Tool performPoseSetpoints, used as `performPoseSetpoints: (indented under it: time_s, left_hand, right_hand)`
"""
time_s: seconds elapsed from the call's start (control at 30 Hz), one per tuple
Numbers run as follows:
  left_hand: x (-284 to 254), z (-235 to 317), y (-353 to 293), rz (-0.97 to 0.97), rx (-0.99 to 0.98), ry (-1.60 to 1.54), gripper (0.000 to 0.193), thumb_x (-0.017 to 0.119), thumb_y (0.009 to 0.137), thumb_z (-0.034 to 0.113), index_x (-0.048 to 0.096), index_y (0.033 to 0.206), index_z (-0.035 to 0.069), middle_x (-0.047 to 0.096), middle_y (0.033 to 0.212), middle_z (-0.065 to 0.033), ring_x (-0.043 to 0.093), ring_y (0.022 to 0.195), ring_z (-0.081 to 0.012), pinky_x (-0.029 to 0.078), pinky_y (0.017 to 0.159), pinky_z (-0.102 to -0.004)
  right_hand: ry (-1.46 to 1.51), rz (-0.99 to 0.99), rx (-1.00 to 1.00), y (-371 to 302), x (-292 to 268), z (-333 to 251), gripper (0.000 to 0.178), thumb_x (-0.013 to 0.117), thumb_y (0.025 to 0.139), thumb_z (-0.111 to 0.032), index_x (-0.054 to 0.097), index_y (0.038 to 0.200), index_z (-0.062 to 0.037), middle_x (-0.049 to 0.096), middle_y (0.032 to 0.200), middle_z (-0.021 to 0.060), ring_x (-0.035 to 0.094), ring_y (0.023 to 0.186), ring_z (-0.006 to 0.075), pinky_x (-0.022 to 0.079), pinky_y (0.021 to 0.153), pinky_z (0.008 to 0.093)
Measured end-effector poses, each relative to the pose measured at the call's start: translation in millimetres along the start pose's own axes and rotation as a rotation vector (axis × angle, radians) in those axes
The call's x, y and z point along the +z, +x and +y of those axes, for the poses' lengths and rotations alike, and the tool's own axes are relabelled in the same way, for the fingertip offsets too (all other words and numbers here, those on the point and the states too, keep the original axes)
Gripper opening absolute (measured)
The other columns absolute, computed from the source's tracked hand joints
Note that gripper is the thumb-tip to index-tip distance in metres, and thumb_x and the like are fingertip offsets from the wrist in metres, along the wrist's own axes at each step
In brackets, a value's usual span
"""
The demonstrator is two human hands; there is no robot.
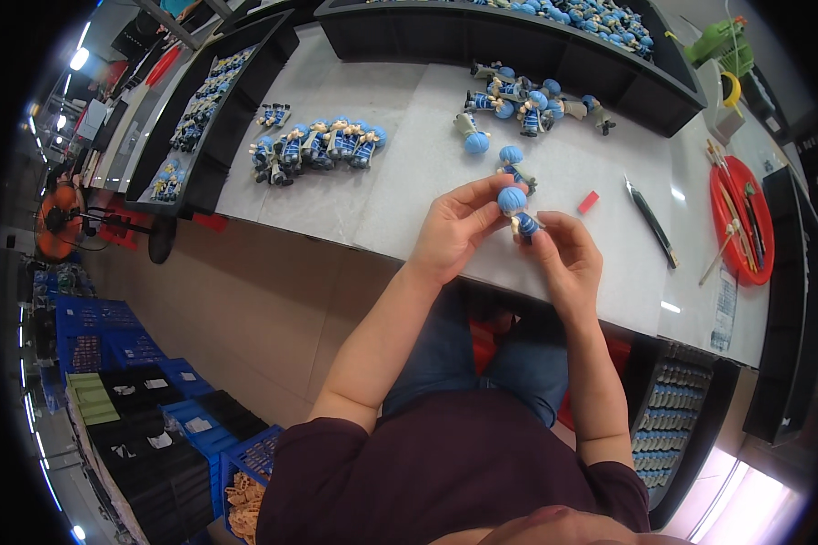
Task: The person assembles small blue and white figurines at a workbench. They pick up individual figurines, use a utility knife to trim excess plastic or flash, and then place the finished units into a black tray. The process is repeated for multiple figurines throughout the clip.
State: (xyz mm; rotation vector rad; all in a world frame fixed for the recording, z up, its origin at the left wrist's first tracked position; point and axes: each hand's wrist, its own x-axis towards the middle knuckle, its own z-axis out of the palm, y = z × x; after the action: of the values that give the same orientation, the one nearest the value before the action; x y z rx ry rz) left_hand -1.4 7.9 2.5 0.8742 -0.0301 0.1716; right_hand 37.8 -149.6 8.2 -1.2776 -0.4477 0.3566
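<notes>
A small figurine (513,203) with a round light-blue head and a dark blue outfit is held up between my two hands, just above the table's front edge. The thumb and fingers of my left hand (461,227) pinch it near the head. Lower on its body, my right hand (568,259) grips it with thumb and fingertips. Right behind it another blue-headed figurine (511,156) stands on the table, and one more figurine (473,134) lies beyond that. A small red block (589,202) and a slim craft knife (650,221) lie to the right of my hands.
Figurines (314,145) cluster at the left, and a looser pile (527,100) lies farther back. A long black bin (509,54) full of figurines spans the back; a black tray (236,127) stands left. At the right are a red dish (765,238) with brushes and a tape dispenser (723,104).
</notes>
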Motion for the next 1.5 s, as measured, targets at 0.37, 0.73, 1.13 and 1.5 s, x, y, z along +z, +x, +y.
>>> performPoseSetpoints:
  time_s: [0.37, 0.73, 1.13, 1.5]
  left_hand:
    - [-4, -7, 0, 0.041, 0.017, 0.169, 0.036, 0.053, 0.084, 0.0, 0.049, 0.119, 0.001, 0.056, 0.112, -0.0135, 0.053, 0.105, -0.0224, 0.044, 0.09, -0.0372]
    - [1, -1, -1, -0.019, 0.024, 0.069, 0.043, 0.048, 0.082, -0.007, 0.042, 0.124, 0.002, 0.053, 0.114, -0.0144, 0.051, 0.109, -0.0243, 0.044, 0.092, -0.0379]
    - [0, 0, -1, -0.043, 0.026, 0.073, 0.045, 0.046, 0.081, -0.008, 0.042, 0.125, 0.002, 0.052, 0.115, -0.0147, 0.05, 0.11, -0.0238, 0.042, 0.094, -0.037]
    - [5, 0, -1, -0.021, 0.041, 0.162, 0.045, 0.05, 0.08, -0.008, 0.042, 0.124, 0.0, 0.05, 0.119, -0.0195, 0.048, 0.113, -0.0249, 0.041, 0.094, -0.0358]
  right_hand:
    - [-0.126, 0.106, -0.132, -1, 0, 5, 0.054, 0.071, 0.065, 0.004, 0.046, 0.112, -0.004, 0.049, 0.107, 0.0069, 0.048, 0.105, 0.0165, 0.045, 0.087, 0.0308]
    - [-0.174, 0.107, -0.109, -1, 0, 4, 0.055, 0.073, 0.065, 0.002, 0.047, 0.113, -0.004, 0.049, 0.105, 0.0062, 0.048, 0.105, 0.0158, 0.043, 0.089, 0.0312]
    - [-0.134, 0.076, -0.161, 1, -1, 7, 0.047, 0.07, 0.069, 0.001, 0.047, 0.111, 0.0, 0.051, 0.106, 0.0083, 0.049, 0.105, 0.0162, 0.042, 0.091, 0.0309]
    - [-0.235, 0.109, -0.238, 0, -2, 8, 0.037, 0.067, 0.07, 0.006, 0.052, 0.104, 0.0027, 0.056, 0.101, 0.0091, 0.054, 0.096, 0.0162, 0.042, 0.087, 0.0283]
